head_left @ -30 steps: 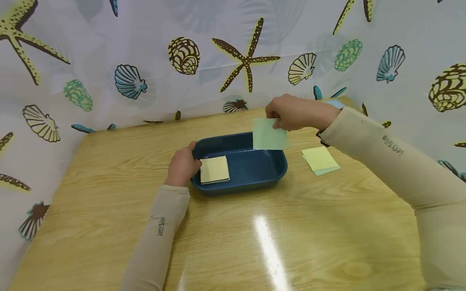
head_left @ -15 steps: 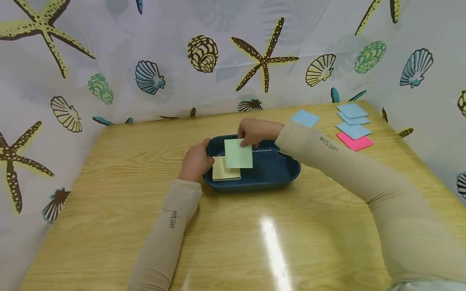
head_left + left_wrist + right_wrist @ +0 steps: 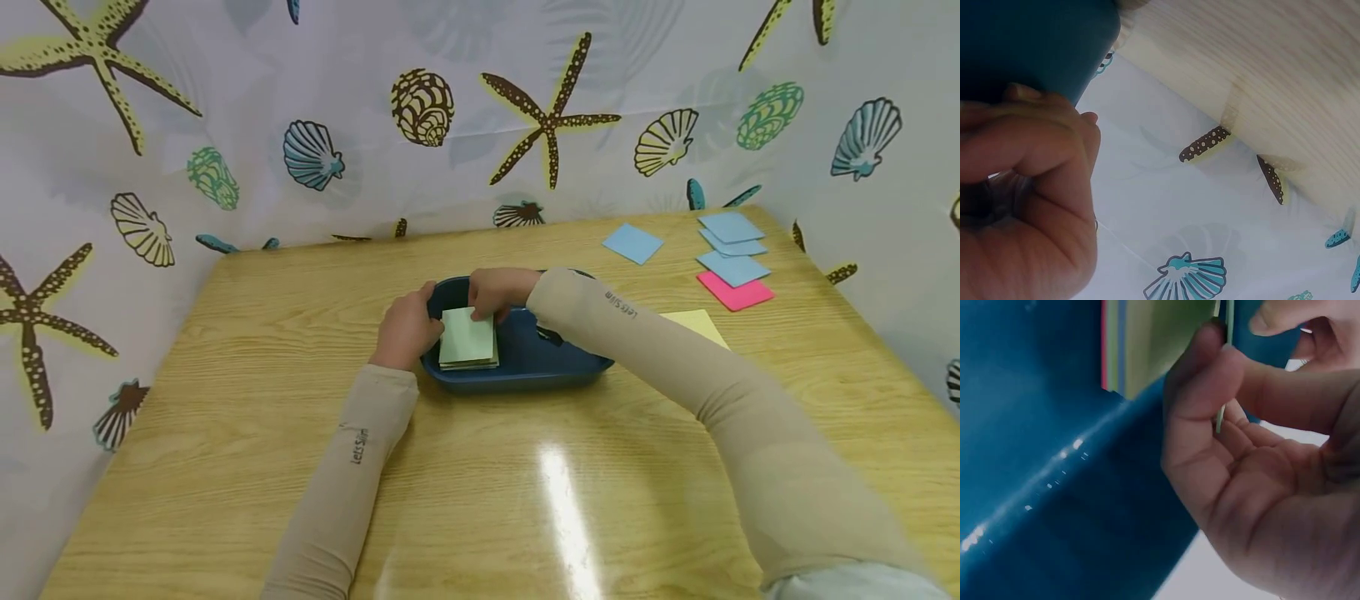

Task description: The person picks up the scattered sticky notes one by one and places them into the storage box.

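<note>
Right hand (image 3: 489,293) pinches green note (image 3: 465,335) over paper stack (image 3: 1160,340), left side of blue tray (image 3: 525,382); left hand (image 3: 407,332) grips left rim.

The plastic tray (image 3: 517,382) looks glossy, the paper notes (image 3: 465,335) matt.
</note>
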Motion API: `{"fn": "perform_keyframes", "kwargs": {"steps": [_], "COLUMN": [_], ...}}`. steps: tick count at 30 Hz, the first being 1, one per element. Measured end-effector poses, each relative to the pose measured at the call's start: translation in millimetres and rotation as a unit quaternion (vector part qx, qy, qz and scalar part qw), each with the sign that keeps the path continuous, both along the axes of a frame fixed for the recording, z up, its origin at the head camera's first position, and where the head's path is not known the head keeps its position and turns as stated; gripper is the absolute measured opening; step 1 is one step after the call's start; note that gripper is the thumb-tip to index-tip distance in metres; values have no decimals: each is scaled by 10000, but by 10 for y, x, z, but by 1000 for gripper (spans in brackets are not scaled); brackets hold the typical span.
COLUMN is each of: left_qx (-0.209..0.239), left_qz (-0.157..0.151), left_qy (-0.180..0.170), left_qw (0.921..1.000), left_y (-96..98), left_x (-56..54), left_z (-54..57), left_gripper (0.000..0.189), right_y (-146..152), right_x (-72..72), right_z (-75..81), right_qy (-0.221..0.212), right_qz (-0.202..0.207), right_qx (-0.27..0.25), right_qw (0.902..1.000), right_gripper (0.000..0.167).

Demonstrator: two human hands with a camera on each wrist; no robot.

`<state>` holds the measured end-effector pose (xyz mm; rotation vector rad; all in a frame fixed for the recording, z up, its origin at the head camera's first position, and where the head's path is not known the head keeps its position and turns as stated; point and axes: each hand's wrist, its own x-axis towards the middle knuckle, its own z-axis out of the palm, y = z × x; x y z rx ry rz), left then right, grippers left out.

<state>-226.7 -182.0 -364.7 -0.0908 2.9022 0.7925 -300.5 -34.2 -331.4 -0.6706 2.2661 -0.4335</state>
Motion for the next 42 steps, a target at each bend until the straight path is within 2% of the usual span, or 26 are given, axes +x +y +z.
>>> {"fn": "perform_keyframes", "kwargs": {"steps": [3, 10, 14, 17, 20, 24, 27, 29, 32, 35, 39, 42], "left_qx": [-8, -26, 10, 11, -2, -35, -36, -31, -13, -4, -23, -58], "left_qz": [25, 27, 42, 26, -9, -36, -51, -79, -98, -118, -92, -116], "left_qy": [-5, -38, -79, -46, 19, 47, 35, 45, 2, -48, -25, 21], "left_qw": [10000, 10000, 10000, 10000, 10000, 10000, 10000, 10000, 10000, 9999, 10000, 9999], "left_y": [4, 9, 6, 5, 2, -1, 0, -1, 3, 9, -10, -11], "left_x": [-1, -2, 1, 8, 14, 17, 15, 9, 1, -1, 7, 8], "left_z": [-4, -1, -4, -6, -5, 2, 4, 7, 5, 4, -1, -9], "left_gripper": [63, 64, 63, 63, 64, 64, 63, 63, 63, 64, 63, 64], "right_y": [-13, -29, -55, -103, -170, -243, -259, -255, -252, -261, -293, -246], "right_x": [-12, -30, -23, -8, 12, 50, 84, 112, 187, 279, 379, 404], "right_z": [-75, -177, -196, -211, -218, -215, -213, -221, -245, -267, -259, -227], "right_qy": [77, 221, 383, 512, 622, 658, 731, 931, 1409, 1995, 2619, 2885], "right_qz": [50, 104, 292, 424, 511, 544, 568, 684, 880, 989, 963, 826], "right_qx": [137, 335, 415, 616, 949, 1316, 1330, 1318, 1316, 1448, 1695, 1696], "right_qw": [9999, 9991, 9980, 9959, 9922, 9876, 9868, 9845, 9773, 9641, 9452, 9387], "right_gripper": [14, 35, 28, 11, 22, 16, 32, 36, 35, 33, 32, 29]}}
